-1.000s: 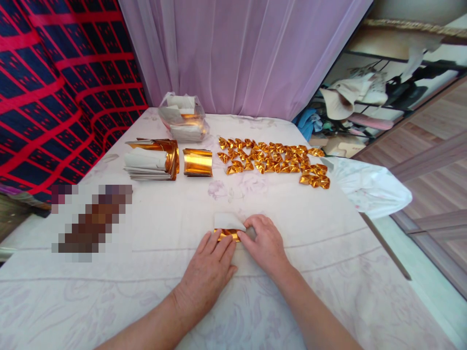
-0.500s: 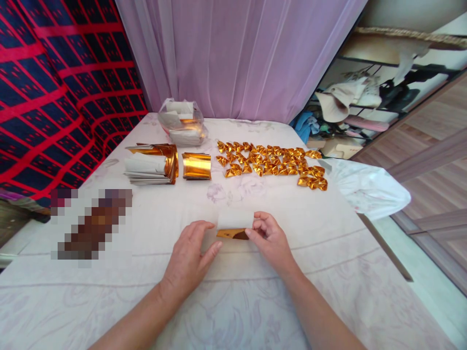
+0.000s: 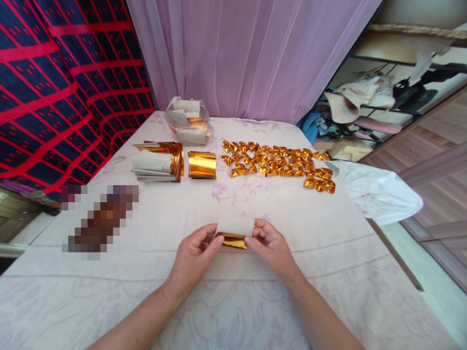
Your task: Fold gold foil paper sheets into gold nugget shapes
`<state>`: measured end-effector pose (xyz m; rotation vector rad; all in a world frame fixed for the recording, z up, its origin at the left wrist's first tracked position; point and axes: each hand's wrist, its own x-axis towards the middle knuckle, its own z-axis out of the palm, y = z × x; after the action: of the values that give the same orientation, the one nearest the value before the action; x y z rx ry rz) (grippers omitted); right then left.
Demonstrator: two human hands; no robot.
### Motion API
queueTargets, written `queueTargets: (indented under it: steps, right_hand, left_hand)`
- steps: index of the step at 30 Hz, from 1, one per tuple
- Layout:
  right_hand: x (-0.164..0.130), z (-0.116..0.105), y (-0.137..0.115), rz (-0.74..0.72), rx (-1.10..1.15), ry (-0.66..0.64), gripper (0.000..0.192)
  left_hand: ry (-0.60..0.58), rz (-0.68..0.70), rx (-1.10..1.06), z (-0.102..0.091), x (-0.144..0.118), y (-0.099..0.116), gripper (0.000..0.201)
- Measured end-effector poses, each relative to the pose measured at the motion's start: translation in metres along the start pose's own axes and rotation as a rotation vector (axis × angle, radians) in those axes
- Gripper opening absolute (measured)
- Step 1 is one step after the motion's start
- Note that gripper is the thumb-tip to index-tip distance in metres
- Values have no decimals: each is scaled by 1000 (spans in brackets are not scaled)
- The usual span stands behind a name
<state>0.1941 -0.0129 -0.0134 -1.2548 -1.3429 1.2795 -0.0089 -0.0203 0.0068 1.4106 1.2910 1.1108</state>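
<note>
Both hands pinch one gold paper sheet (image 3: 233, 232), white back facing up, just above the bed (image 3: 255, 301) near its front edge, middle. Left hand (image 3: 191, 260) grips the left end between thumb and fingers; right hand (image 3: 270, 248) grips the right end the same way. Far side of bed: stack of gold sheets (image 3: 157, 162) at left, curled gold sheet (image 3: 202, 165) beside it, plastic bag (image 3: 188, 120) behind, folded gold pieces (image 3: 277, 163) spread toward the right edge.
</note>
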Motion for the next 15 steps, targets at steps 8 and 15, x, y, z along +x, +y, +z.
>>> queueTargets:
  steps: [8,15]
  right_hand:
    - [-2,-3,-5,13,-93,-68,27]
    - [-3,-5,-6,18,-151,-81,28]
  left_hand:
    - [71,184,67,-1,0,3,11]
    - [45,162,65,-2,-2,5,14]
